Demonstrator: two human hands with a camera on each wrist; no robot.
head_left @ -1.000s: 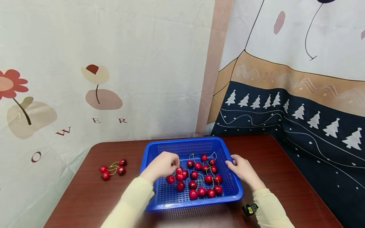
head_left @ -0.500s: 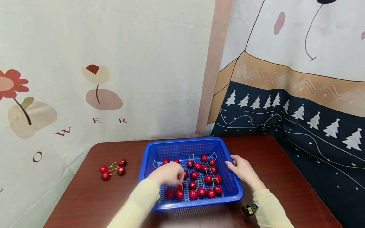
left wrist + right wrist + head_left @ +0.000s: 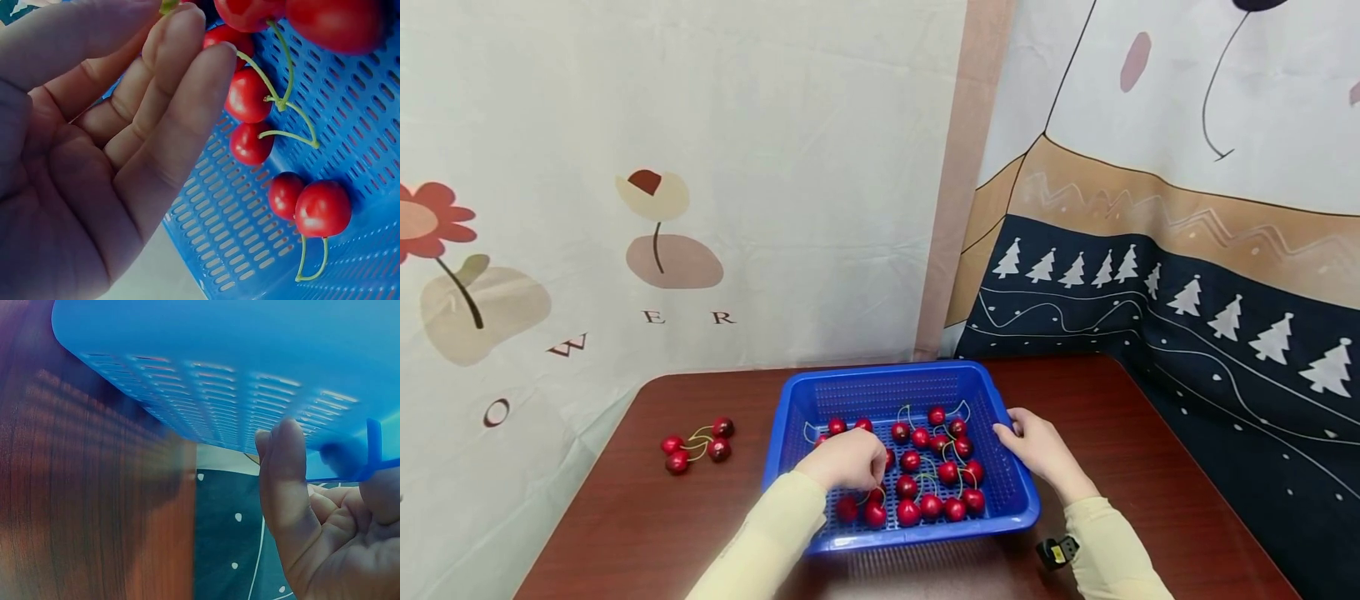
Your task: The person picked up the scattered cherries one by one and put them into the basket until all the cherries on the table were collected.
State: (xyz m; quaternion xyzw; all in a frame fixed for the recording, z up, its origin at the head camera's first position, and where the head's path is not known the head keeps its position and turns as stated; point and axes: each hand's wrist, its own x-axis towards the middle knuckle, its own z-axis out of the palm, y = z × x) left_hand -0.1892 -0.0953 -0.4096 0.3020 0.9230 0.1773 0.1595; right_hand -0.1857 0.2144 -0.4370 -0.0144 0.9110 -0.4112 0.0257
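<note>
Inside a blue plastic basket (image 3: 842,544), my left hand (image 3: 850,461) reaches over red cherries (image 3: 875,513) near the front left. Its thumb and fingertips pinch a green stem (image 3: 167,6), seen at the top of the left wrist view; the fruit on that stem is mostly cut off or hidden there. More cherries (image 3: 250,95) with joined stems lie on the slotted basket floor beyond the fingers. At the basket's right rim, my right hand (image 3: 1037,448) grips the edge, and the right wrist view has its fingers (image 3: 287,481) against the outer wall.
Several cherries (image 3: 677,462) with joined stems lie on the brown table (image 3: 625,517), left of the basket. Many cherries (image 3: 948,472) fill the basket's right half. A printed cloth (image 3: 820,208) hangs behind the table, and a dark tree-patterned cloth (image 3: 1187,367) hangs on the right.
My left hand has moved from the basket's left middle toward its front, bringing cherries down by their stem, then shifted slightly right. Cherries at the back left came into view. The right hand stays put.
</note>
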